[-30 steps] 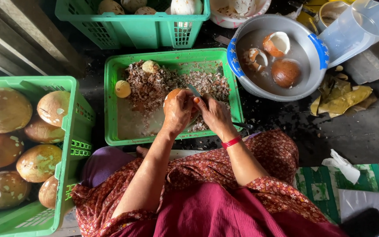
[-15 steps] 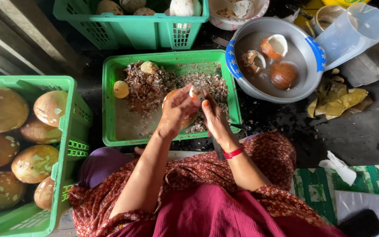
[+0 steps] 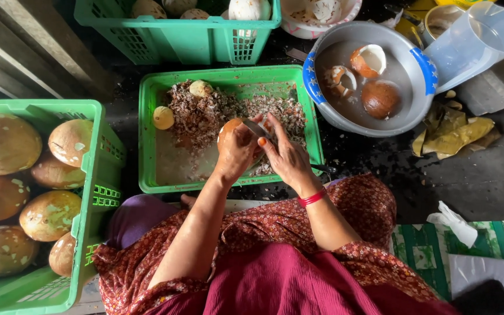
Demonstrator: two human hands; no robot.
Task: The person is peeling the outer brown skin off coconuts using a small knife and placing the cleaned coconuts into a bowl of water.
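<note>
While the head camera looks straight down, the left hand (image 3: 237, 150) curls its fingers around a round brown peeled coconut (image 3: 233, 131), its grip clamped on the nut, which hangs just above the shallow green plastic crate (image 3: 153, 140) of brown husk shavings (image 3: 205, 114). The left forearm runs up from the lap, wrist bent slightly inward. The right hand (image 3: 287, 157), wearing a red bangle (image 3: 312, 198) at the wrist, closes its grip on a small metal blade (image 3: 256, 128) whose tip lies against the coconut; thumb and fingers press together round the handle. Two small pale round pieces (image 3: 163, 117) lie in the crate's far left part. To the left, a deeper green crate (image 3: 97, 169) holds large unpeeled coconuts (image 3: 4, 143). To the right, a grey metal basin (image 3: 368, 119) holds split coconut halves (image 3: 368, 60).
</note>
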